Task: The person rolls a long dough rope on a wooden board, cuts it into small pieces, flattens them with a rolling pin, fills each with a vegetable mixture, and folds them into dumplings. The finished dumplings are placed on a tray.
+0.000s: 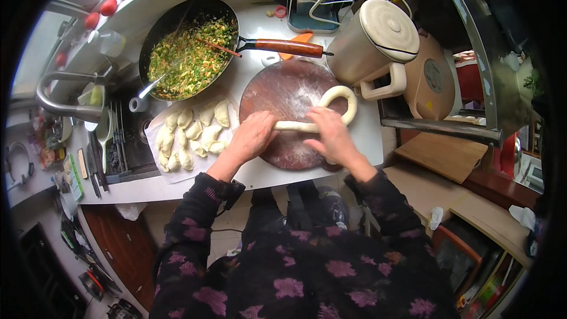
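A long dough rope [294, 126] lies across a round, floured wooden board [290, 150], its right end curled into a loop. My left hand [254, 135] closes over the rope's left end and hides it. Over the rope near the loop is my right hand [331, 135], slightly blurred, thumb apart from the fingers; whether it grips the dough is hidden. Loose flour whitens the board above and below the rope. Just left of my left hand, several filled dumplings [194, 130] rest on a white sheet [175, 178].
Behind the dumplings, a wok [144, 60] holds chopped vegetable filling [190, 60], with a spoon and chopsticks in it. Its wooden handle [290, 47] extends above the board. A large lidded jug [367, 44] stands at the back right. Left is a sink [133, 141] with a curved faucet [46, 93].
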{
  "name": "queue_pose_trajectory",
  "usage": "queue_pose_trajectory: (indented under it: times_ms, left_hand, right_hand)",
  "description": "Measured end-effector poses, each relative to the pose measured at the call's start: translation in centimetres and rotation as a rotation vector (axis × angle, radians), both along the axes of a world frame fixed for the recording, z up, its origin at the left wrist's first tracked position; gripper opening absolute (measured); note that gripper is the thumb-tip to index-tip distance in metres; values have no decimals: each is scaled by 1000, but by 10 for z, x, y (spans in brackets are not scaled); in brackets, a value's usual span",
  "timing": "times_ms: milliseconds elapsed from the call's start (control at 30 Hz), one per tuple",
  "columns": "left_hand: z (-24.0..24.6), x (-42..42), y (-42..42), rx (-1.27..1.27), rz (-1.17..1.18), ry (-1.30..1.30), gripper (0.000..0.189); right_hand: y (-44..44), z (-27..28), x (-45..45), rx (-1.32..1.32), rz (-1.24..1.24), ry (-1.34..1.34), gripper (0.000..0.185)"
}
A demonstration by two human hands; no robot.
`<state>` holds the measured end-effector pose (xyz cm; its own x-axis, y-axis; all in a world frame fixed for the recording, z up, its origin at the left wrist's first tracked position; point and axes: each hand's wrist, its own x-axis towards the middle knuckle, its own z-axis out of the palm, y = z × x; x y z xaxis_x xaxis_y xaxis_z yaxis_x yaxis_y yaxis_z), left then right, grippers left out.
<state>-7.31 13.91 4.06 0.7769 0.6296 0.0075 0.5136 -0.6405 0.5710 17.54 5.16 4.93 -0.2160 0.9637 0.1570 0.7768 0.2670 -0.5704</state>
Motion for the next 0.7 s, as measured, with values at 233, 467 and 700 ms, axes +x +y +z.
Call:
queue_pose_trajectory:
  times_ms: [233,467,700]
  left_hand:
    - [22,-11,0,-191,-66,208,11]
    - [16,-24,-12,-70,-23,28,22]
    - [-12,42,-30,106,173,-31,13]
  right_hand:
    - [31,7,-55,-337,139,22,18]
    - [24,25,-22,-402,211,-130,21]
    - [40,34,-32,-476,206,159,23]
